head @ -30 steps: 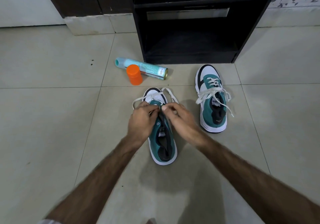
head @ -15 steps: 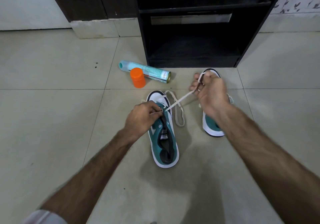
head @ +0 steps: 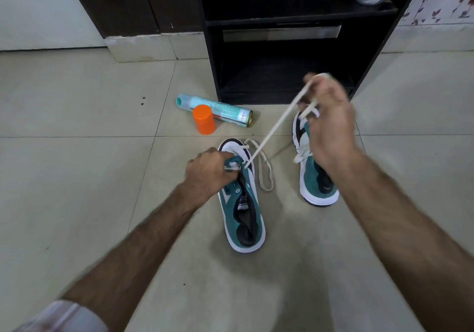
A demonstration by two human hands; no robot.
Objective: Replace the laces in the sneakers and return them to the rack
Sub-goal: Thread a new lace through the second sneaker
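The left hand [head: 209, 169] is gripping the suede-like teal sneaker [head: 243, 203] on the tiled floor [head: 77, 178]; the blurred right hand [head: 331, 126] is pinching its flat white lace [head: 272, 131] taut, hiding part of the second sneaker [head: 318, 190].

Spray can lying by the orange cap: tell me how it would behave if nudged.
The spray can lies on its side on smooth floor tiles, so it would probably roll. The orange cap stands close in front and might stop it. Its weight cannot be judged.
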